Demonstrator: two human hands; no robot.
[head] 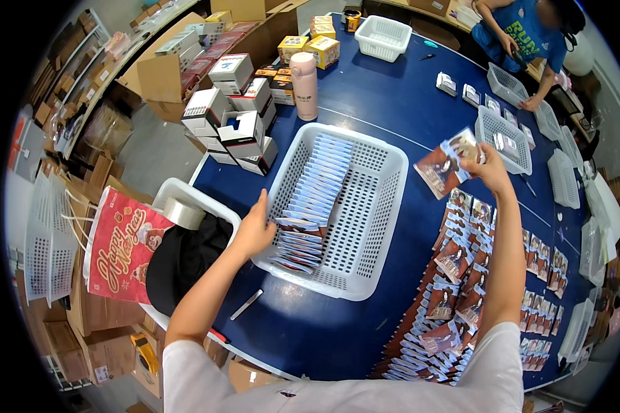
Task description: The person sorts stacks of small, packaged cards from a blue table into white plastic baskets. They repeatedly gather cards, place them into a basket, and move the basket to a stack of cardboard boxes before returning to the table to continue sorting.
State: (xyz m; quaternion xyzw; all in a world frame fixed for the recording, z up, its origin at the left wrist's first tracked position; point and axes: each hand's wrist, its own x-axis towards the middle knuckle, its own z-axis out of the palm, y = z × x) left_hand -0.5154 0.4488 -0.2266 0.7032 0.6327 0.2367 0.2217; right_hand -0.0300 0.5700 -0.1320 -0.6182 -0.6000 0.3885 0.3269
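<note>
A white perforated plastic basket (pixel 364 222) stands on the blue table before me. Down its left side runs a row of thin light-blue packets (pixel 320 180) set on edge; its right side shows bare floor. My left hand (pixel 256 229) grips the basket's left rim, thumb over the edge by the packets. To the right of the basket, my right hand (pixel 488 168) holds a few picture-printed packets (pixel 444 162) in the air. Below that hand, many similar packets (pixel 449 263) lie in overlapping rows and loose heaps along the table's right side.
A pink bottle (pixel 304 88) and stacked white boxes (pixel 245 129) stand beyond the basket. At left, a bin holds a black cap (pixel 186 263) and tape roll (pixel 184 213). A small basket (pixel 504 137) sits at right, near another person (pixel 527 41) across the table.
</note>
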